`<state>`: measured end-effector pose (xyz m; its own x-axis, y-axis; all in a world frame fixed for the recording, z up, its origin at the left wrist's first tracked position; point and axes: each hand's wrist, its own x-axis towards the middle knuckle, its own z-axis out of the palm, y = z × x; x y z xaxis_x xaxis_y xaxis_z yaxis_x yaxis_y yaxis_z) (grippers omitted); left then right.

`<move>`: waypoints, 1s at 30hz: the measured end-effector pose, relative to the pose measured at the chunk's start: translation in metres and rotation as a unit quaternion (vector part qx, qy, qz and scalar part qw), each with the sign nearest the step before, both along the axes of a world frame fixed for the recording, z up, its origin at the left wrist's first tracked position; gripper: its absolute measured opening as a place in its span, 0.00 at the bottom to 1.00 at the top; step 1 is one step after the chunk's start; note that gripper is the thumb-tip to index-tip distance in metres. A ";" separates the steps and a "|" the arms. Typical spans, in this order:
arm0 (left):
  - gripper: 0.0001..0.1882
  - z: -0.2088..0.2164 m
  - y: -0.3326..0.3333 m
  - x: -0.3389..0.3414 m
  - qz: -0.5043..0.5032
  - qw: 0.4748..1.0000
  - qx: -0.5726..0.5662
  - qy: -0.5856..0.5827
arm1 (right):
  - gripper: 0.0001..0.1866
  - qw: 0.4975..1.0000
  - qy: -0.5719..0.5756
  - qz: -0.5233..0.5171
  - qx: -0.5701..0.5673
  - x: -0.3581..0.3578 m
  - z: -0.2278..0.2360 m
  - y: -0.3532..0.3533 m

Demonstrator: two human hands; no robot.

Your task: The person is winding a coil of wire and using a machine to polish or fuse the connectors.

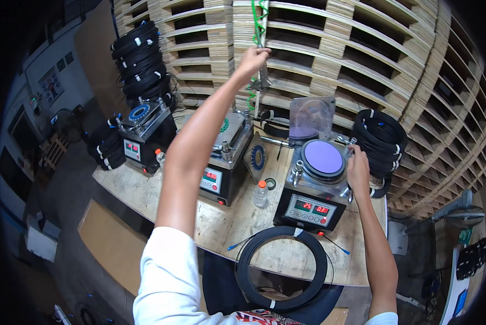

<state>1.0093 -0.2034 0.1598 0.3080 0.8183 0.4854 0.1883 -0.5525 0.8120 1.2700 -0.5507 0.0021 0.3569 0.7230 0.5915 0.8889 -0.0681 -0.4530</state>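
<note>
My left hand (pixel 252 60) is raised at the far middle, fingers closed around the upper part of a grey air blow gun (pixel 263 77) beside a green coiled hose (pixel 252 97). My right hand (pixel 358 169) is at the right side of the nearest polishing machine (pixel 314 210), its fingers bent around a metal corner post (pixel 353 142). On top of that machine lies a round lavender polishing pad (pixel 322 157) on a dark base. A shiny square plate (pixel 312 116) stands upright behind the pad. The part of the post under my palm is hidden.
A coil of black cable (pixel 244 265) with blue-tipped ends overhangs the table's (pixel 232 230) front edge. An orange-capped bottle (pixel 261 196) stands left of the machine. Two more polishing machines stand leftward. Cable stacks (pixel 381 143) rise at right and far left; wooden pallets (pixel 302 49) tower behind.
</note>
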 end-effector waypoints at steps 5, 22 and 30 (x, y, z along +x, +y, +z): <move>0.17 0.056 -0.103 -0.020 -0.196 0.979 -0.058 -0.002 | 0.15 0.997 0.031 0.060 0.038 0.019 -0.010 0.005; 0.17 0.002 -0.296 0.063 -0.390 0.919 -0.056 0.022 | 0.17 0.858 0.409 0.307 -0.051 -0.045 0.094 -0.038; 0.11 -0.109 -0.227 0.050 0.039 0.978 0.012 -0.203 | 0.13 0.890 0.384 0.235 0.074 -0.046 0.040 -0.023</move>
<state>1.0591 -0.4307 0.0510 0.0218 0.8183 0.5744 -0.1049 -0.5695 0.8153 1.2240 -0.5740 0.0420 0.3767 0.8332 0.4049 0.2280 0.3402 -0.9123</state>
